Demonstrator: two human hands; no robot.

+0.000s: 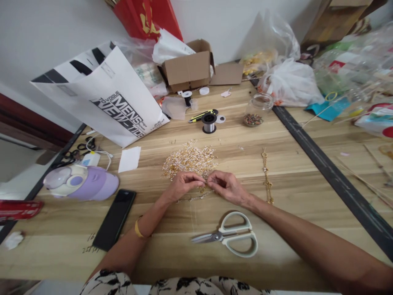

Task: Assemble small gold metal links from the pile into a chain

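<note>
My left hand [185, 184] and my right hand [229, 187] meet fingertip to fingertip over the table, each closed in a pinch. What they pinch is too small to make out; a bit of gold shows just below the fingertips. Under them a thin beaded chain [194, 199] lies on the wood. Right behind the hands spreads a heap of small gold and pale beads [190, 159]. Scissors with pale handles [227, 235] lie in front, blades pointing left. To the right of my right hand, a gold chain [266, 176] is stretched out lengthwise.
Behind the heap stand a spool of silver wire [209, 123], a yellow-black cutter [201, 116] and a jar of beads [256, 112]. A black phone [115, 219] and a purple bottle [84, 182] lie left. A paper bag [104, 98] and a cardboard box [188, 67] stand farther back.
</note>
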